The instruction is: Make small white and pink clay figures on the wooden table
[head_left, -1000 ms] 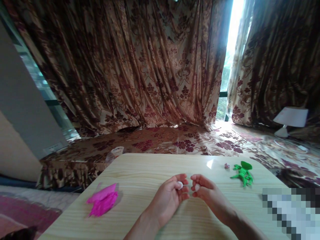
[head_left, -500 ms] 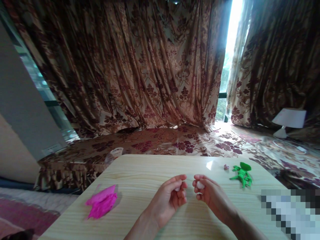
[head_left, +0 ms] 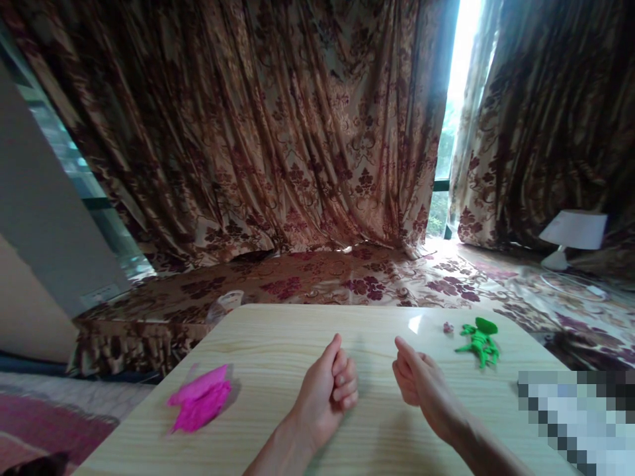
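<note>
My left hand (head_left: pixel 327 387) is closed in a fist over the middle of the table (head_left: pixel 278 330), its thumb pointing up along the curled fingers. To its right, my right hand (head_left: pixel 417 380) is also curled into a fist with the thumb stretched out. A gap separates the two hands, and nothing shows in either. Nearest to my right hand lies a bright green figure (head_left: pixel 480 344) with several thin limbs and a darker oval part. Beside it sits a small pinkish lump (head_left: pixel 448 327). On the left lies a crumpled magenta piece (head_left: pixel 202 400).
Beyond the table's far edge is a ledge covered in floral cloth (head_left: pixel 367 284), with a clear plastic container (head_left: pixel 225 305) on it. A white lamp (head_left: pixel 573 231) with a cord stands at the right. Patterned curtains (head_left: pixel 297 132) hang behind. A pixelated patch covers the lower right.
Both hands have closed from loosely curled fingers into fists with the thumbs extended. They have moved slightly apart. The things on the table lie as before.
</note>
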A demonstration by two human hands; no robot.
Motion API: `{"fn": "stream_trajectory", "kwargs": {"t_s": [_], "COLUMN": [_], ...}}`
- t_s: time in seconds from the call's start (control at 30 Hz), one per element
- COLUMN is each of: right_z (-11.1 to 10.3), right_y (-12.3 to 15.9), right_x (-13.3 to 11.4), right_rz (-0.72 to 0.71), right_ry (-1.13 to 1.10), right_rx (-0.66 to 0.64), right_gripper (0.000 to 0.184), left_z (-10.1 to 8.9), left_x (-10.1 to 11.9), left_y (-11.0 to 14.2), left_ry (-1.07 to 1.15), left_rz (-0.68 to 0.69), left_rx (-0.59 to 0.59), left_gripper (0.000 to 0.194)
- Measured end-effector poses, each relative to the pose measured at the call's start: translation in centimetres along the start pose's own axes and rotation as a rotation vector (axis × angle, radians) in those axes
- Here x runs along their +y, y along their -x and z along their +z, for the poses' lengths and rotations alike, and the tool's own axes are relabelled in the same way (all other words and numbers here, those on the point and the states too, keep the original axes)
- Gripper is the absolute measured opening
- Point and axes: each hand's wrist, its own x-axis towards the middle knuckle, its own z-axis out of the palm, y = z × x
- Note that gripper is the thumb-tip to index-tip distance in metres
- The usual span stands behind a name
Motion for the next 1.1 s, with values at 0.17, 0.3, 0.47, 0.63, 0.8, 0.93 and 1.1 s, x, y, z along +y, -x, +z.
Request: {"fn": "stream_trajectory", "kwargs": {"t_s": [0.17,0.3,0.47,0.63,0.8,0.93,1.1], "right_z": [-0.3,-0.2,-0.6,-0.8,-0.8,-1.3,-1.3], "right_y": [0.1,0.3,0.1,0.1,0.0,-0.3,0.0], "right_x": [-0.2,-0.3,-0.1,-0.1,-0.3,-0.4,-0.8], "right_rz": [-0.12,-0.093,-0.107,-0.026,-0.012,-0.005,-0.058], "right_ry": [0.006,0.035,0.063,-0.145,-0.212,-0.166,-0.119], "right_rx": [-0.121,-0.162,-0.089,-0.148,-0.143,-0.067,-0.063], "right_gripper": [0.013,0.02,0.031,0.015,0.015,0.031,0.009], "left_z": [0.5,0.4,0.0,0.2,0.5,0.3,0.2], "left_x": [-0.5,-0.4,-0.1,-0.2,-0.3,-0.3,-0.9], "left_y": [0.1,0.1,-0.2,-0.1,0.0,-0.1,-0.1], "left_ry": [-0.078,-0.173,-0.068,-0.071,-0.086,-0.116,-0.376], "left_rz": [-0.019,0.044,-0.009,-0.021,-0.024,-0.03,0.073], "left_rx": [0.04,0.113,0.098,0.109,0.062,0.037,0.126], "left_gripper": [0.022,0.033,0.023,0.015,0.016,0.033,0.015]}}
